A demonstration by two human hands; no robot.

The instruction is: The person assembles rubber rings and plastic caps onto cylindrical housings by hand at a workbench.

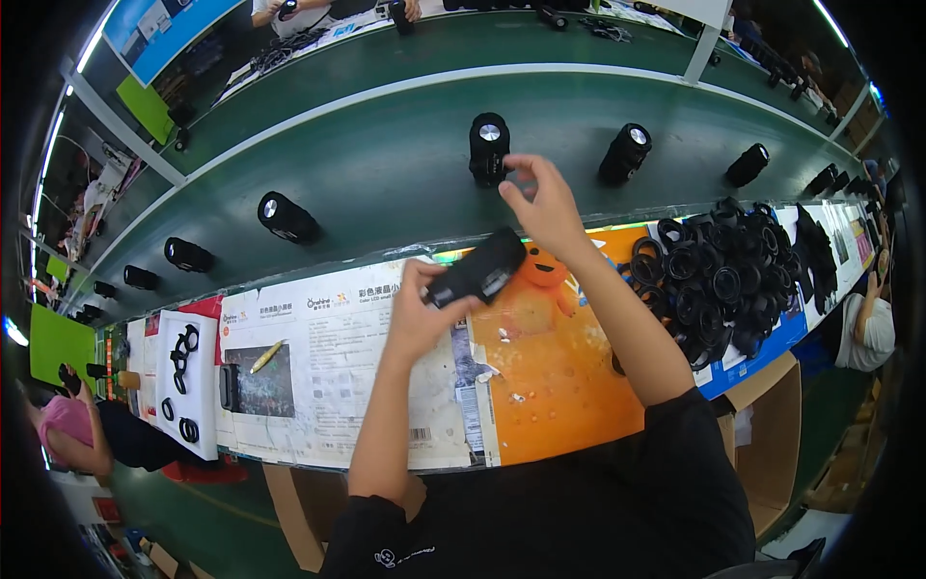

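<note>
My left hand (424,304) grips a black cylinder (487,265), which looks like a portable speaker, tilted above the work surface. My right hand (548,207) reaches over the edge of the green conveyor belt (386,179). Its thumb and fingers are apart, beside another black cylindrical speaker (489,145) that stands on the belt with a silver disc on its end. I cannot tell whether the fingertips touch it. Further right on the belt are two similar speakers, the nearer one (626,154) leaning slightly in view.
A heap of black rings (714,280) lies to the right on the bench. At the left, a white foam tray (204,386) holds several black rings. An orange sheet (550,405) covers the bench before me. Cardboard boxes (772,434) stand below. Other people work nearby.
</note>
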